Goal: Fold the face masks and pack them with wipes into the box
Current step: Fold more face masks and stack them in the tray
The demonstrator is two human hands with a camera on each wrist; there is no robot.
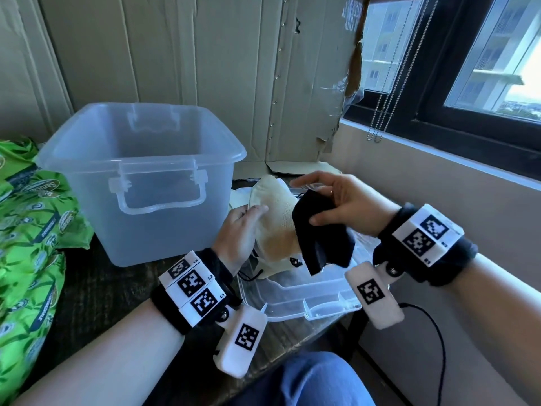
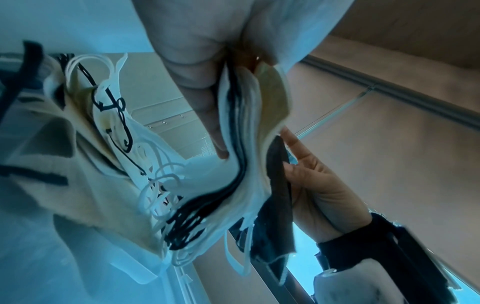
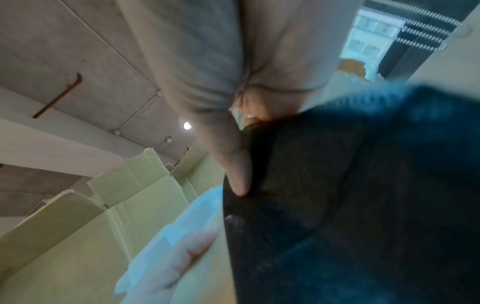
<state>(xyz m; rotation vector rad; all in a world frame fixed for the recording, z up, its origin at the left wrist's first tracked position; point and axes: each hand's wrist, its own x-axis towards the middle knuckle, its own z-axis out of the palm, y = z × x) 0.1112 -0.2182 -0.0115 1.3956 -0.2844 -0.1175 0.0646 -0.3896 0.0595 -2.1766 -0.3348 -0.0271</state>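
My left hand (image 1: 244, 227) grips a stack of folded cream and white masks (image 1: 278, 227) just right of the clear plastic box (image 1: 140, 177). The left wrist view shows that stack of masks (image 2: 249, 160) layered with dark ones, thumb pressed on its side. My right hand (image 1: 336, 200) pinches a folded black mask (image 1: 322, 238) under the thumb and lays it against the stack; the other fingers stretch out straight. In the right wrist view the black mask (image 3: 350, 195) fills the right half, with the thumb on its edge. Loose masks (image 2: 111, 115) with ear loops hang at the left.
Green wipes packs (image 1: 29, 230) lie piled at the table's left edge. The box's clear lid (image 1: 307, 297) lies upside down under my hands. Cardboard sheets (image 1: 205, 68) stand behind the box; a window and a wall ledge (image 1: 439, 159) run along the right.
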